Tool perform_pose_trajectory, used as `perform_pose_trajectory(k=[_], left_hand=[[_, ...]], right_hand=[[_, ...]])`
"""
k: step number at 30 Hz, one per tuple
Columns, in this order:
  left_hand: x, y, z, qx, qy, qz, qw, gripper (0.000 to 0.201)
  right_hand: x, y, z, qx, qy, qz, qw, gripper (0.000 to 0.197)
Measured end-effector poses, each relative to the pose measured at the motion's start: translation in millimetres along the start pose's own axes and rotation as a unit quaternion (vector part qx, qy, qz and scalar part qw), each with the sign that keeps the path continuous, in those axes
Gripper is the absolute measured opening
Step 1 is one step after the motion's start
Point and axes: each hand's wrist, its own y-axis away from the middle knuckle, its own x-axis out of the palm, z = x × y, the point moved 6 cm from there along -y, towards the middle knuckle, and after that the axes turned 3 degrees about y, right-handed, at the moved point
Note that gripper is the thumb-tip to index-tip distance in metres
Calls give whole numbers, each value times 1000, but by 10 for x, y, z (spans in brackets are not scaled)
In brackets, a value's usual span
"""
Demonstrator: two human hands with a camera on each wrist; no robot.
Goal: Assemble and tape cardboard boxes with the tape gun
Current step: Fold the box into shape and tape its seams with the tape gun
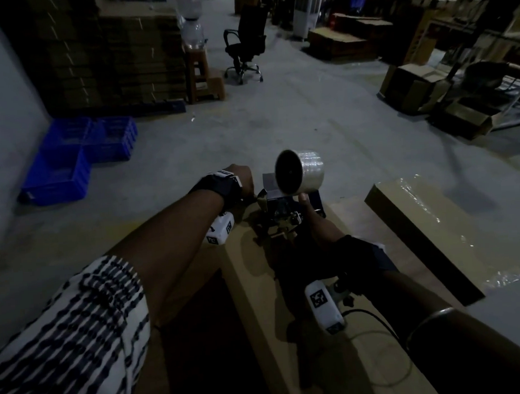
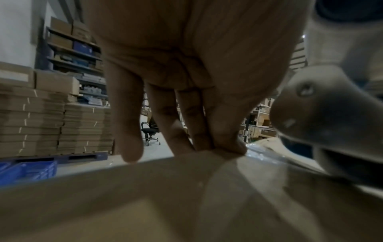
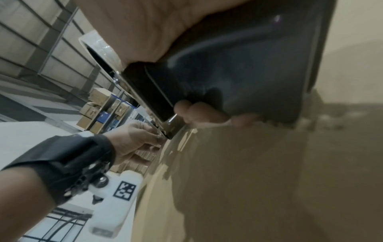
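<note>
A long brown cardboard box (image 1: 254, 275) lies in front of me, running away from my body. On its far end sits the tape gun (image 1: 279, 217), with its clear tape roll (image 1: 299, 172) raised above. My right hand (image 1: 312, 221) grips the gun's dark handle (image 3: 238, 73), fingers (image 3: 199, 114) curled round it. My left hand (image 1: 242, 179) is just left of the gun's front. Its straight fingertips (image 2: 207, 146) press on the far edge of the box (image 2: 186, 196). The gun's head (image 2: 323, 121) shows blurred at the right. The left hand (image 3: 132, 142) sits against the gun's front end.
A second brown box (image 1: 429, 227) with shiny tape along its top lies to the right. Blue crates (image 1: 70, 164) stand on the floor at left, before stacked flat cardboard (image 1: 109, 54). An office chair (image 1: 245, 47) and open cartons (image 1: 421, 89) stand farther off.
</note>
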Motion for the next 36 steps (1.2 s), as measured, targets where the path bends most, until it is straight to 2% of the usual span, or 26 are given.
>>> perform_pose_trajectory(k=[1,3,5,6,7,9,12,14,15,18,21,22,24,26,28,31,33,35,36], left_hand=[[10,-37,4,-1,-8,-18,1000,27],[41,4,12,-17,-15,-18,1000,12],[143,-71,97,-49,-28,-11,998,48],[156,-47,100,-51,-27,-1,998,56],[134,-31,83,-46,-31,-18,998,60],[84,57,22,-32,-32,-38,998,63],[32,164,-32,-38,-32,-62,997,52],[36,100,-32,-35,-8,-68,997,21],[57,69,-37,-32,4,-66,997,15],[119,5,-14,-37,19,-64,997,17],[247,-170,92,-54,43,-56,996,40],[211,-118,77,-62,46,-50,996,38],[163,-50,19,-72,29,-33,996,28],[128,37,-43,-53,14,-37,998,34],[171,29,-55,-33,10,-29,999,29],[131,196,-149,-16,-10,-44,999,25],[116,353,-313,25,-10,-55,998,38],[138,485,-445,57,0,-53,997,41],[174,531,-487,65,-4,-43,997,42]], right_hand=[[-3,23,-1,1,1,4,1000,107],[-32,67,-43,10,-11,13,1000,117],[-84,180,-77,8,-12,9,1000,104],[-99,215,-113,4,-15,10,1000,94],[-106,238,-125,-5,-23,15,1000,87],[-95,258,-153,-13,-40,28,999,91],[-87,89,-286,-26,-56,47,997,122],[-98,83,-340,-19,-45,45,998,129],[-116,181,-313,-13,-38,36,999,126],[-217,450,-318,17,19,15,1000,105],[-310,521,-444,25,25,19,999,90],[-313,551,-455,19,21,22,999,90],[-310,528,-547,17,22,26,999,114],[-322,459,-627,13,5,25,1000,127],[-331,475,-603,8,16,25,1000,124],[-338,481,-593,12,46,26,999,135],[-336,429,-636,11,53,25,998,136],[-354,490,-561,10,47,21,999,126],[-357,532,-505,7,46,20,999,114]])
